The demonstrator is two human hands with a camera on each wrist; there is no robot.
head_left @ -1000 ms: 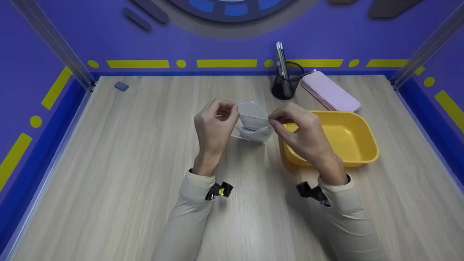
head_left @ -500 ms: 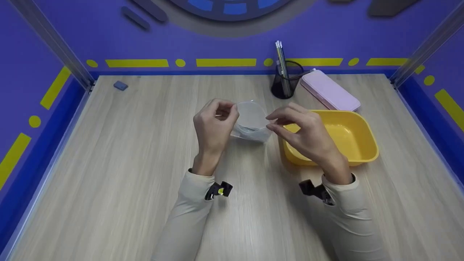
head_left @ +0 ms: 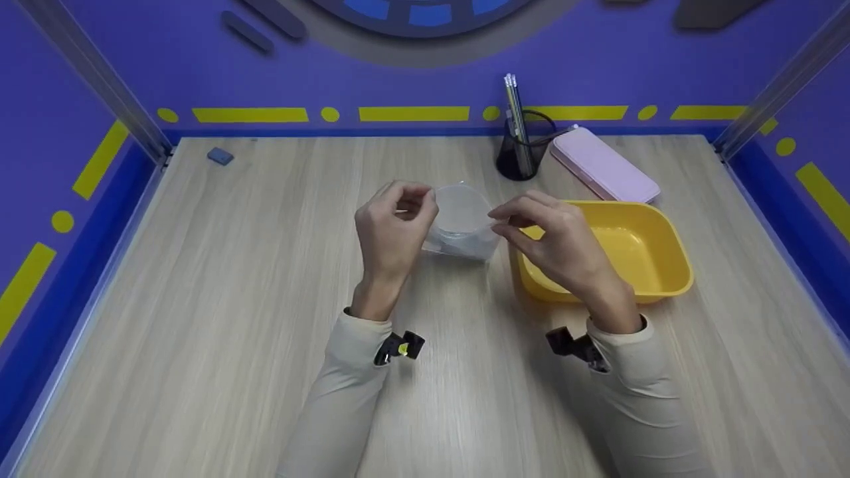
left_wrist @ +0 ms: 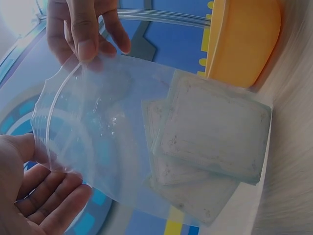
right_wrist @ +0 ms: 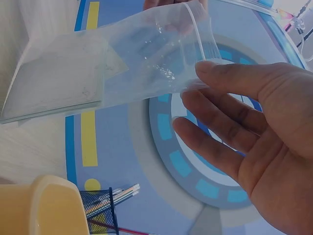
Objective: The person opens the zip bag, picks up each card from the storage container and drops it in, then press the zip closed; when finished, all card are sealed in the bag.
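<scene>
The fingers (left_wrist: 80, 34) of the right hand (head_left: 558, 242) are curled and pinch the right side of the mouth of a clear plastic bag (head_left: 461, 226), thumb against fingertips on the zip strip. The fingers (left_wrist: 54, 208) of the left hand (head_left: 393, 229) are curled too and hold the left side of the same mouth; in the left wrist view the edge of the bag (left_wrist: 122, 147) lies against the base of those fingers. The two hands hold the mouth of the bag apart between them, above the middle of the table (head_left: 199, 318).

Inside the bag, at its bottom, sit flat square white pads (left_wrist: 210, 142), stacked and overlapping; the right wrist view shows them at the low end of the bag (right_wrist: 142, 58) as well. The lower part of the bag hangs close to the table top; whether it touches cannot be told.

Just right of the bag, partly behind the right hand, a yellow tray (head_left: 664, 285) stands on the table. Beyond it, toward the far right, lies a pink case (head_left: 604, 169), and just left of that a black mesh cup (head_left: 521, 162) holds pencils (head_left: 512, 99). At the far left corner of the table lies a small blue block (head_left: 220, 156). Both arms wear light sleeves (head_left: 345, 392), each with a small black clip at the wrist (head_left: 398, 348). Blue walls with yellow stripes (head_left: 412, 114) close in the table on three sides.
</scene>
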